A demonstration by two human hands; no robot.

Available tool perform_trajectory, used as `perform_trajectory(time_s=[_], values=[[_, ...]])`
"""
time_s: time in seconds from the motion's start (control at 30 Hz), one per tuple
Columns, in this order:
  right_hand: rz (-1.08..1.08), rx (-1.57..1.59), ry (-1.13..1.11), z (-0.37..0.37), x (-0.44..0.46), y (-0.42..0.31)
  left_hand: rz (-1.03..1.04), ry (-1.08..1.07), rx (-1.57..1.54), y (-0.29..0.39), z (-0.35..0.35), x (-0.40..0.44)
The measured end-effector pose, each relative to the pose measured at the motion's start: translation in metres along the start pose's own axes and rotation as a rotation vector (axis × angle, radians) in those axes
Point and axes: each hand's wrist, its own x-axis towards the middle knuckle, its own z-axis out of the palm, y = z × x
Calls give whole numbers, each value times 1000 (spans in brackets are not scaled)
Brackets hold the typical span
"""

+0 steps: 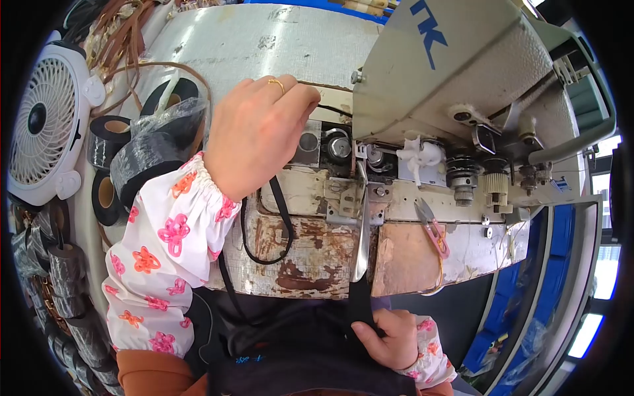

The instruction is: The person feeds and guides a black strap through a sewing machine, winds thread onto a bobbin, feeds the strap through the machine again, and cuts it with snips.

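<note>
My left hand (257, 129), closed with a ring on one finger, is raised at the left of the sewing machine (462, 79). A narrow black strap (333, 110) runs from its fingertips toward the machine head. A loop of narrow black strap (291, 228) hangs below that hand over the table edge. At the front edge, my right hand (393, 336) pinches a wider black fabric strip (360, 307). That strip leads up to the lower end of a long metal guide (361, 244). The guide reaches up to the needle area, partly hidden by the machine head.
Pink-handled thread snips (434, 231) lie on the table (310, 247) right of the guide. Rolls of black tape (148, 162), some in plastic, and a white fan (49, 122) stand at the left. Blue bins (508, 297) line a rack at the right.
</note>
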Motion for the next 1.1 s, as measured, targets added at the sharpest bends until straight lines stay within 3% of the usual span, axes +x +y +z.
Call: perform_trajectory(time_s=[0.37,0.63,0.7,0.77,0.9,0.97,1.1], values=[[74,-74,-44,-4,7,4,40,20,1,-5,-23,-12],[158,46,-25,1,9,7,52,-142,-37,7,-50,-45],[161,81,-18,-2,14,4,63,-248,-35,11,-57,-53],[201,-20,-184,-11,19,4,76,-328,-16,15,-65,-61],[214,-83,-183,-9,17,18,94,-486,12,20,-76,-71],[233,-12,-33,-2,17,24,115,-634,-13,20,-79,-70],[240,33,-160,-8,31,-2,99,-752,-15,16,-81,-57]])
